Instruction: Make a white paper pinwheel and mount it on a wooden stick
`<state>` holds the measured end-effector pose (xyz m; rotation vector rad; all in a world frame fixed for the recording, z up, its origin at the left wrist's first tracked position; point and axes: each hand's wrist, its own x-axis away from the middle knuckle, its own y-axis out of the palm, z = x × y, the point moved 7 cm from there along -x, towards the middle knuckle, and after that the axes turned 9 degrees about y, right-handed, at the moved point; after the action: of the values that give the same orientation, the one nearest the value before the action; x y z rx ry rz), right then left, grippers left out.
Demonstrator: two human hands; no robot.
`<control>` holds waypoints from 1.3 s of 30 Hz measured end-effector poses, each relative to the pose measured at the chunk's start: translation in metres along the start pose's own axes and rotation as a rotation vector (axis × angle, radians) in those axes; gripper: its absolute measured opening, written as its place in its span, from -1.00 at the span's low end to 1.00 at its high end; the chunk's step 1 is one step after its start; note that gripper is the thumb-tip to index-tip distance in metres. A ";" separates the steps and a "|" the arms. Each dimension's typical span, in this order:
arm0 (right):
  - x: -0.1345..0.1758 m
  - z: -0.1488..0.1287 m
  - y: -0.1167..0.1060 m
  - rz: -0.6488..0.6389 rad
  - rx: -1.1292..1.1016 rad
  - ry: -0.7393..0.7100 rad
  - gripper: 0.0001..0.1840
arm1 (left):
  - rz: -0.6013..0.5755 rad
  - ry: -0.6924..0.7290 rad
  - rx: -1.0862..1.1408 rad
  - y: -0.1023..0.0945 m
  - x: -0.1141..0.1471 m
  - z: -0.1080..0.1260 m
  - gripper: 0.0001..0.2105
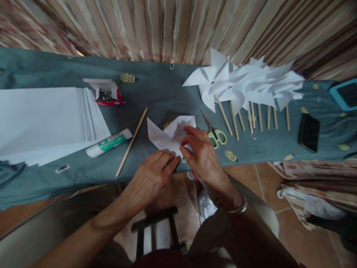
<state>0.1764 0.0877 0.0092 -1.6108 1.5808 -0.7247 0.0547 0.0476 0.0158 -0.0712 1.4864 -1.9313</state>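
A white paper pinwheel (158,137), partly folded with points standing up, lies near the table's front edge between my hands. My left hand (153,173) has its fingers closed on the paper's lower edge. From the right, my right hand (205,158) bends its fingers over the paper, gripping it by its right side and middle. The fingers hide part of the folds. Left of the paper rests a thin wooden stick (131,142). Scissors with green handles (217,137) lie just beyond my right hand.
At left are a stack of white paper (41,119), a glue stick (109,143) and a red box (108,97) of shiny metal fasteners. Several finished pinwheels (237,83) on sticks lie at right, with a phone (309,133) and a blue-framed device (346,95) beyond. Curtains hang behind.
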 end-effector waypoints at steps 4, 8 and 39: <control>0.002 -0.005 0.001 -0.027 -0.009 -0.051 -0.79 | 0.003 0.003 0.000 -0.001 -0.001 0.000 -0.75; 0.003 -0.010 -0.001 -0.029 -0.006 -0.074 -0.73 | -0.009 0.000 -0.011 0.000 0.000 0.000 -0.75; 0.002 -0.024 0.021 -0.144 0.150 -0.105 -0.71 | -0.107 -0.036 -0.011 0.005 -0.002 -0.002 -0.78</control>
<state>0.1447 0.0835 0.0054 -1.6367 1.3145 -0.8010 0.0572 0.0496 0.0117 -0.1926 1.4966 -1.9956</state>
